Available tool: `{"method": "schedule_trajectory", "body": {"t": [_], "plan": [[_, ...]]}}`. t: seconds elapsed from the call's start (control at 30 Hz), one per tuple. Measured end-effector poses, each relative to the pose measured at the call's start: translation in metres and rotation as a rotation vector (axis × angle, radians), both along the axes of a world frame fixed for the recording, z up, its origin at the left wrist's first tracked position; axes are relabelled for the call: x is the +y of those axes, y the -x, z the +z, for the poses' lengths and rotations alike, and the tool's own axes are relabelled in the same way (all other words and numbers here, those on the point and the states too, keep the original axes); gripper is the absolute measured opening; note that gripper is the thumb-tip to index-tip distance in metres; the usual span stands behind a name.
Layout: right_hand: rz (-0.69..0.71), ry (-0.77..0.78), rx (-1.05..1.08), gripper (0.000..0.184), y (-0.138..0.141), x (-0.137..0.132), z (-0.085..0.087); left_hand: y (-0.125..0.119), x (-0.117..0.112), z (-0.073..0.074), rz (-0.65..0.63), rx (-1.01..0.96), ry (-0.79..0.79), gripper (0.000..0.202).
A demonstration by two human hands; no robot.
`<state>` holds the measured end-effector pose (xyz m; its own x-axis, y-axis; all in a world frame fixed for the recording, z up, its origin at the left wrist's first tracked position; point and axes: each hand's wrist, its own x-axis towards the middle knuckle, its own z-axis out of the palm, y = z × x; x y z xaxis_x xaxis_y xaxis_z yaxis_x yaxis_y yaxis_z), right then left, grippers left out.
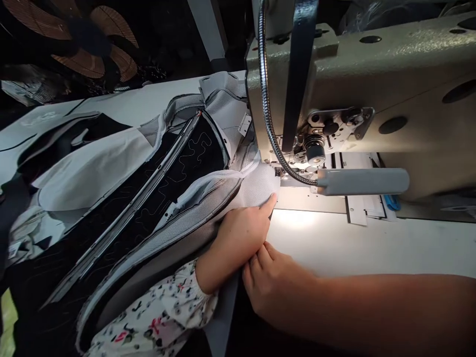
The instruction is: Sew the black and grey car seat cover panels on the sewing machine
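Note:
A large grey and black quilted fabric piece (156, 198) lies across the table and runs up to the needle area (277, 171) of an industrial sewing machine (372, 89). My left hand (238, 238), in a floral sleeve, lies on the grey mesh edge with its fingers pointing toward the needle and curled over the fabric's edge. My right hand (271, 282) sits just below it, fingers closed in a pinch on the same grey fabric edge near the table front.
A flexible lamp (362, 181) on a metal gooseneck lights the white table (353, 243) right of the needle. A fan (89, 39) stands at the back left. More fabric is piled at the left.

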<state>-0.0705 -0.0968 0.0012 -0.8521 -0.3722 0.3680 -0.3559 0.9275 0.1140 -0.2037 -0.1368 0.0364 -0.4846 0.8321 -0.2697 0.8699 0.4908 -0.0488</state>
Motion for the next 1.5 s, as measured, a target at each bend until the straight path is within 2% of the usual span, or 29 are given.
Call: {"method": "schedule_trajectory", "body": {"t": [0.27,0.47,0.6,0.77,0.9,1.07,1.27,1.4,1.5], "plan": [[-0.009,-0.052,0.014,0.033,-0.003,0.022,0.001,-0.002,0.013,0.001,0.018,-0.006,-0.071,0.064],[-0.003,-0.024,-0.023,0.029,-0.005,0.028,0.005,-0.004,0.014,-0.010,0.009,0.055,-0.194,0.050],[0.001,-0.041,-0.038,0.030,-0.002,0.036,0.005,-0.001,0.022,-0.014,0.014,0.054,-0.207,0.042],[-0.038,-0.038,-0.082,0.028,0.013,0.056,0.004,0.010,0.041,-0.008,0.061,0.076,-0.264,0.031],[-0.085,-0.015,-0.159,0.027,0.023,0.070,0.005,0.016,0.050,0.000,0.014,-0.020,-0.310,0.027],[-0.062,-0.064,0.048,0.028,0.015,0.066,0.006,0.011,0.033,0.005,0.008,-0.059,-0.341,0.025],[0.000,-0.119,0.018,0.037,0.000,0.057,0.006,0.000,0.005,-0.001,-0.127,0.003,-0.335,0.037],[-0.013,-0.134,-0.013,0.038,-0.003,0.058,0.008,0.000,0.007,-0.003,-0.185,0.015,-0.302,0.023],[-0.016,-0.152,-0.017,0.037,-0.001,0.061,0.010,0.001,0.014,-0.006,-0.180,0.023,-0.299,0.022]]}}
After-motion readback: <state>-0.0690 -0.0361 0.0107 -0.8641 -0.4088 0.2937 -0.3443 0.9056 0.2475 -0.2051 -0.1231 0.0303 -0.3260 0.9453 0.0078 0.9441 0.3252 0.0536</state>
